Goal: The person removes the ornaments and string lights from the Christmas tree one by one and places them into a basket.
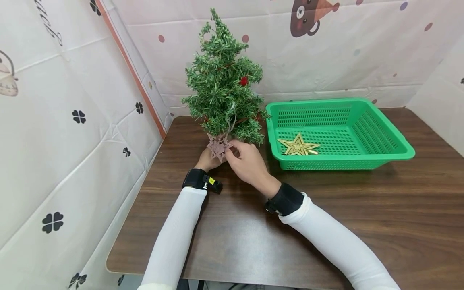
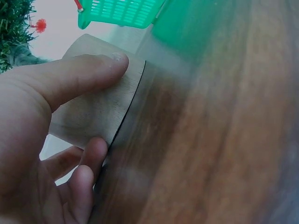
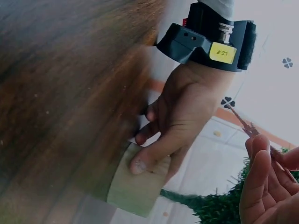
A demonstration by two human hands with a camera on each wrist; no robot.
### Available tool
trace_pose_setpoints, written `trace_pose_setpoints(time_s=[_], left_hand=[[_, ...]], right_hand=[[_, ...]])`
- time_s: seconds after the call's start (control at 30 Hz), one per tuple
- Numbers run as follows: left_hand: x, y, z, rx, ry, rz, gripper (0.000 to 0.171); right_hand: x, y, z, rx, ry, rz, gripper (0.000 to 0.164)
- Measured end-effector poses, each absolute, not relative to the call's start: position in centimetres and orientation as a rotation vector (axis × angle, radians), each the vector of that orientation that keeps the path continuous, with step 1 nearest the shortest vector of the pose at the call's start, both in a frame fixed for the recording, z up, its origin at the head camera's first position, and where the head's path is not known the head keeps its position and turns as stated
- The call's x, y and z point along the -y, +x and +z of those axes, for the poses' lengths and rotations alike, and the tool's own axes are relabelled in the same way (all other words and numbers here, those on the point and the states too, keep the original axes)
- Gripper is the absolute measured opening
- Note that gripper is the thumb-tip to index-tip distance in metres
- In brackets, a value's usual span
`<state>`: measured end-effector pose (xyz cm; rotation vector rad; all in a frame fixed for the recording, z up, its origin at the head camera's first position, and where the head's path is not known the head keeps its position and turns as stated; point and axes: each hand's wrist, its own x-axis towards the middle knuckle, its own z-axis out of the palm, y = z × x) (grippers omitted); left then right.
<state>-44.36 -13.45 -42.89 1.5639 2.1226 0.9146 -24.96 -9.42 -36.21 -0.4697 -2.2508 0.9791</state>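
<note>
A small green artificial Christmas tree [image 1: 222,90] stands upright at the back of the table, with a red pompom [image 1: 244,81] among its branches. My left hand [image 1: 207,160] grips the round wooden base [image 2: 100,109] low down, thumb on one side and fingers curled round the other. In front of that base my right hand [image 1: 250,163] pinches a dusty-pink snowflake ornament [image 1: 219,147] between thumb and fingers. A pale string loop [image 1: 230,117] shows above the ornament, against the lower branches. The right wrist view catches the ornament [image 3: 250,129] edge-on, held at the fingertips.
To the right of the tree sits a green plastic basket [image 1: 344,163] with a gold star [image 1: 299,146] inside. The brown wooden table [image 1: 232,237] ends at the left beside a white printed cloth wall [image 1: 90,133]. Another cloth hangs behind the tree.
</note>
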Motion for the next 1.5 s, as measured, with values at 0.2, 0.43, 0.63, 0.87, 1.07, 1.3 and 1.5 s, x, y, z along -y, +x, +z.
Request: trace_pose_setpoints(time_s=[0.2,0.43,0.63,0.87,1.07,1.3,1.5], left_hand=[[13.4,-44.7,-43.2,-2.135,1.551,0.931,0.045],[12.9,-45.0,-43.5,-2.131,1.613,0.910,0.055],[12.9,-44.8,-43.3,-2.069,1.586,0.958,0.071],[13.2,-44.1,-43.0,-2.166,1.505,0.939,0.084],[13.1,-43.6,-42.5,-2.209,1.430,0.905,0.099],[12.9,-43.9,-42.8,-2.180,1.382,0.947,0.117],[12.9,-44.1,-42.8,-2.081,1.369,1.003,0.099]], right_hand=[[9.7,-24.5,-35.8,2.197,-0.452,0.873,0.017],[9.2,-23.9,-35.3,2.217,-0.473,0.639,0.015],[9.0,-23.3,-34.7,2.231,-0.450,0.587,0.021],[9.0,-22.7,-33.9,2.149,-0.335,0.642,0.016],[8.5,-21.9,-32.3,2.039,-0.228,0.726,0.013],[7.6,-20.8,-30.7,1.947,-0.204,0.759,0.014],[6.8,-20.1,-29.8,1.869,-0.173,0.804,0.016]])
